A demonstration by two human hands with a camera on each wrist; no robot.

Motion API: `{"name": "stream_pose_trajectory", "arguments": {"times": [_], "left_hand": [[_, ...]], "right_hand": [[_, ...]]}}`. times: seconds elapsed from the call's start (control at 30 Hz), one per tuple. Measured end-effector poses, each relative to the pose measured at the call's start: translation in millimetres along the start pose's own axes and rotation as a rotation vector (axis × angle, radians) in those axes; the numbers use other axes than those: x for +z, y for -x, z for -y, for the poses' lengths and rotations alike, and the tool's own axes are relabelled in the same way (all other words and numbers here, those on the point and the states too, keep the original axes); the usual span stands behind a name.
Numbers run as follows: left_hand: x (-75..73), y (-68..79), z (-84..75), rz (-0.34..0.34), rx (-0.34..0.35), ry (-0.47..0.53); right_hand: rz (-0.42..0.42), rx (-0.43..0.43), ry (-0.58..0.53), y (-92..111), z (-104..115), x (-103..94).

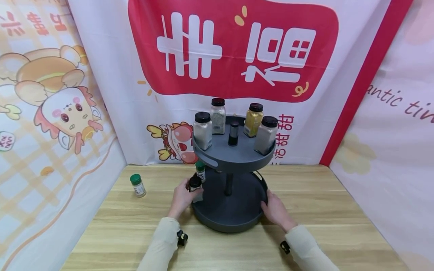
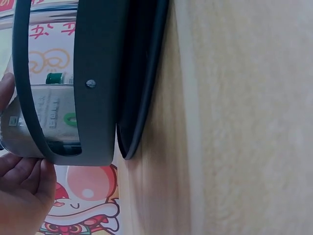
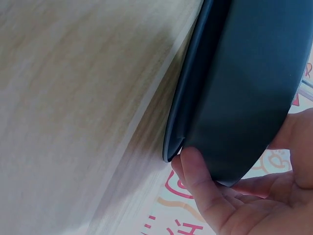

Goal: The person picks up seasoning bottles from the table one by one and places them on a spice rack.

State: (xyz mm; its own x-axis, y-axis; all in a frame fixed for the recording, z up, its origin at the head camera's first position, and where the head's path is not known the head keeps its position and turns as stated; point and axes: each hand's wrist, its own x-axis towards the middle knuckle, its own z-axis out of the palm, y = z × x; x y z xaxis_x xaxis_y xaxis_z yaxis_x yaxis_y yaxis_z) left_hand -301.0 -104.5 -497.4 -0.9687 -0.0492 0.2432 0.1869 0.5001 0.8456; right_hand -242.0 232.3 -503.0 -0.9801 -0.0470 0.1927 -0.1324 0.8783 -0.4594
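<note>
A two-tier dark grey turntable rack stands on the table, its lower tray [image 1: 234,212] beneath an upper tray [image 1: 234,154]. My left hand [image 1: 181,199] grips a black-capped spice jar [image 1: 195,182] at the left side of the lower tray. In the left wrist view that jar [image 2: 49,115] shows through the cutout in the tray's wall [image 2: 98,122], fingers below it. Just behind it, a green-capped jar [image 1: 200,171] stands on the lower tray. My right hand [image 1: 276,210] holds the lower tray's right rim, its fingers [image 3: 195,169] against the underside edge in the right wrist view.
Several black-capped jars stand on the upper tray, among them a white one [image 1: 202,133] and a yellow one [image 1: 253,122], around the centre post's grip [image 1: 233,134]. Another green-capped jar [image 1: 138,186] stands at the table's left. Printed cloth [image 1: 234,49] hangs behind.
</note>
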Motion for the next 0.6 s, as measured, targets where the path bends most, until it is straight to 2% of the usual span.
{"name": "stream_pose_trajectory", "arguments": {"times": [0.17,0.3,0.4,0.6], "left_hand": [[-3.4,-1.2,0.3,0.008,-0.003,0.028],[-8.8,0.2,0.7,0.020,0.002,0.098],[-14.0,2.3,2.3,0.062,0.022,0.132],[-30.9,9.6,8.9,0.147,0.014,0.086]], "right_hand": [[0.002,0.005,-0.024,-1,1,-0.3],[0.007,0.014,-0.052,-2,0,-1.0],[-0.006,0.010,-0.072,-2,-1,-1.6],[0.002,0.039,-0.143,-3,-3,-3.7]]}}
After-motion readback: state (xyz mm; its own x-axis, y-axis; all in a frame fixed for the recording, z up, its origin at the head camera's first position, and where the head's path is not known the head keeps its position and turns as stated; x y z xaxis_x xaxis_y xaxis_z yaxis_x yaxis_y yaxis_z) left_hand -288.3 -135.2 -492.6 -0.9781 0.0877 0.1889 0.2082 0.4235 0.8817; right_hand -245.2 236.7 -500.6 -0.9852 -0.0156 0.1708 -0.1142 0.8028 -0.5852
